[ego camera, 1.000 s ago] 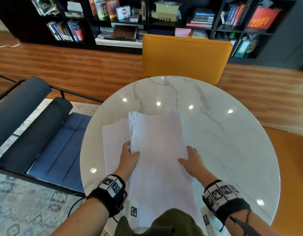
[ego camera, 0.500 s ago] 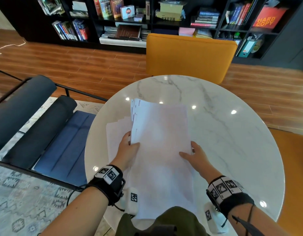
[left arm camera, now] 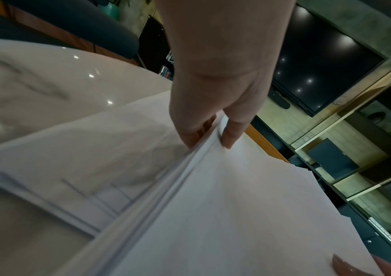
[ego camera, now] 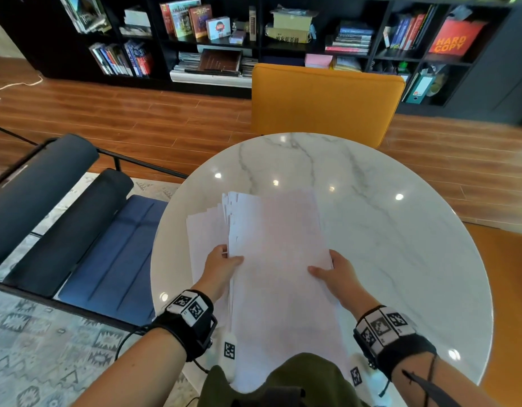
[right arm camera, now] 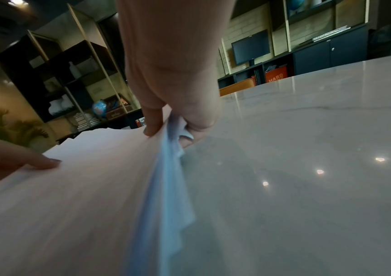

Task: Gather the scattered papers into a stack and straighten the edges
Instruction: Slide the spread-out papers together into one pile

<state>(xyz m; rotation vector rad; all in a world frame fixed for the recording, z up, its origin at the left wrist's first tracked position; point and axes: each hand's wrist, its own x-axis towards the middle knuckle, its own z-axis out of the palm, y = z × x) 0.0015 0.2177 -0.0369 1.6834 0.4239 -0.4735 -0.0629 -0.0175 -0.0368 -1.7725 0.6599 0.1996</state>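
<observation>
Papers [ego camera: 279,259] sit gathered into one thick bundle near the front of the round marble counter [ego camera: 400,230], gripped on both long sides. The left hand [ego camera: 221,264] pinches the bundle's left edge, thumb on top and fingers tucked beneath, as the left wrist view shows plainly; the right hand [ego camera: 334,273] does the same on the opposite edge, thumb lying over the top sheet and fingers curled under. Holding it from both sides like this looks meant to keep the sheets from sliding apart while they are squared up. The far left corner is not yet even: several sheet edges fan out in steps there. A few loose sheets [ego camera: 204,239] lie flat on the counter just left of the bundle, partly under it, so the gathering seems unfinished. In the right wrist view the lower sheets sag and curl at the edge, which suggests the bundle is raised a little off the surface. A yellow chair [ego camera: 324,104] stands at the far side.
</observation>
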